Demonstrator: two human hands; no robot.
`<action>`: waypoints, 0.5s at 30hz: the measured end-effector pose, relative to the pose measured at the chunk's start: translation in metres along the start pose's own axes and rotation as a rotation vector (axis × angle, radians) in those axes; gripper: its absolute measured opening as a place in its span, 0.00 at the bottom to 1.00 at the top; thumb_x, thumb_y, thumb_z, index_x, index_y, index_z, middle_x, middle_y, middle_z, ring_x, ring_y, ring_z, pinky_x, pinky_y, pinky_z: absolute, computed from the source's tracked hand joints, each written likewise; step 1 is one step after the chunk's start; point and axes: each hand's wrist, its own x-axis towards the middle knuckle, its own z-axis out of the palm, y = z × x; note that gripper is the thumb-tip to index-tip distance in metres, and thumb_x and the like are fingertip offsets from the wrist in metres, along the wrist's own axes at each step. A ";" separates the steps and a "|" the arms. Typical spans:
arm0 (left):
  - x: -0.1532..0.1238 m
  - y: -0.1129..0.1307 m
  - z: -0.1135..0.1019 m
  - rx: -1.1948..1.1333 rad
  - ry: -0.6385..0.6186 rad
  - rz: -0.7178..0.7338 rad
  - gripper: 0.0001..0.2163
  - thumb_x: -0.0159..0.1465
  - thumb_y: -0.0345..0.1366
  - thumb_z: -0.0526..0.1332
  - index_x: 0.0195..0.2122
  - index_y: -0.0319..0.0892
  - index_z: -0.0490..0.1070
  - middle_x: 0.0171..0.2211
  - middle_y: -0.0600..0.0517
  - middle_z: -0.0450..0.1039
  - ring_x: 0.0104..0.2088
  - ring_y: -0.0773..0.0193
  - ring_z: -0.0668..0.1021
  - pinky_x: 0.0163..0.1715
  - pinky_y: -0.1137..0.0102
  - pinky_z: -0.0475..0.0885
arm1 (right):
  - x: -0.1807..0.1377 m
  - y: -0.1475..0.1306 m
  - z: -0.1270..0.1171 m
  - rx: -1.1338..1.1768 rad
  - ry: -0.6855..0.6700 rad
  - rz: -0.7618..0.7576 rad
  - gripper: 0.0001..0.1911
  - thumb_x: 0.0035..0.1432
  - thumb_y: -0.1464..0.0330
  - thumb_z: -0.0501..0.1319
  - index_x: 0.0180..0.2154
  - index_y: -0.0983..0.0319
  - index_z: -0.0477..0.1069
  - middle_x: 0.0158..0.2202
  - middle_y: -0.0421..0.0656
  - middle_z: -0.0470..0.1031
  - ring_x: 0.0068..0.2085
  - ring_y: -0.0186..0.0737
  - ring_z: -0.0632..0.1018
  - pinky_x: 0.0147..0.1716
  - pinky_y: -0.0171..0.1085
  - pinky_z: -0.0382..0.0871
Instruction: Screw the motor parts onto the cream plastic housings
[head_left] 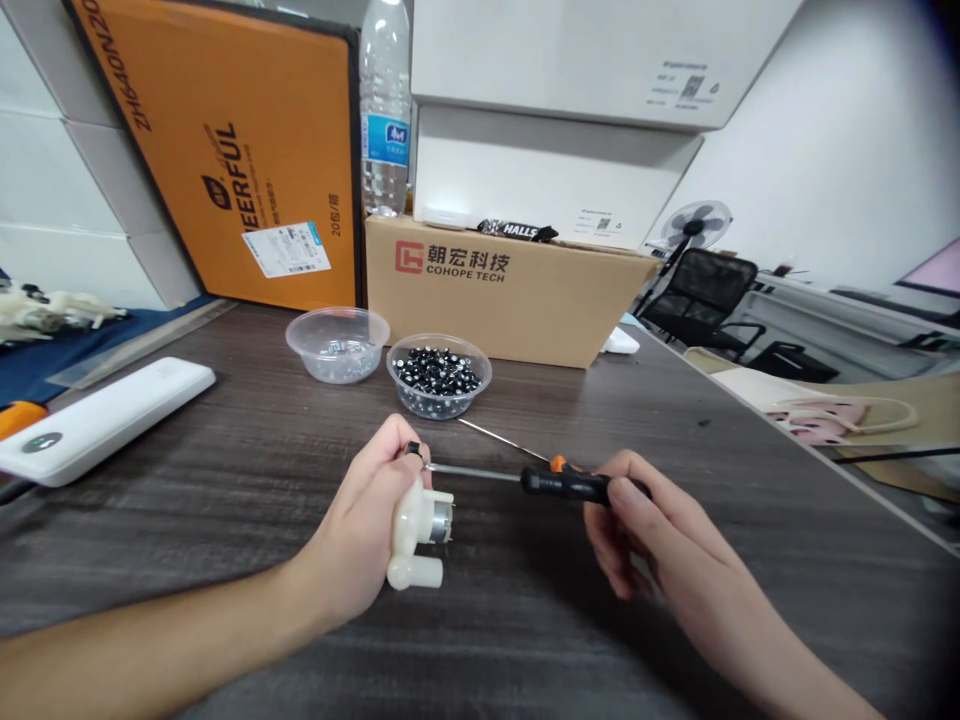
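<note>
Left hand point(352, 520) curls around a white plastic pump housing point(411, 540), its fingers wrapped over the top and a small metal motor can point(441, 524) sticking out to the right. The housing sits low over the middle of the table's near edge, and its lower end looks close to the wood, though I cannot tell whether it touches. Right hand point(660, 530) pinches a black screwdriver handle with an orange collar point(566, 483) between thumb and fingers, holding it level. The screwdriver's steel shaft point(476, 471) points left, its tip just at a small black part point(413, 449) on top of the housing, beside the left hand's fingers. A thin metal rod point(502, 438) runs behind the shaft, angling up toward the bowls.

Two see-through plastic bowls stand toward the table's far edge: one point(337, 345) holds a few small metal pieces, and the other point(439, 377) is heaped with black-and-silver parts. Behind them sits a cardboard box point(510, 290) printed COHOPE TECH, with a water bottle point(385, 110) and an orange flat carton point(225, 160) beyond. A white power bank point(97, 420) lies along the left edge of the dark wood-grain table point(187, 520).
</note>
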 end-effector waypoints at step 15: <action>-0.001 0.006 0.004 -0.091 0.041 -0.030 0.08 0.64 0.36 0.60 0.29 0.45 0.63 0.27 0.57 0.67 0.23 0.69 0.66 0.21 0.76 0.65 | 0.000 0.000 0.003 -0.042 0.010 0.035 0.28 0.69 0.43 0.53 0.27 0.58 0.63 0.15 0.33 0.62 0.16 0.31 0.62 0.17 0.32 0.52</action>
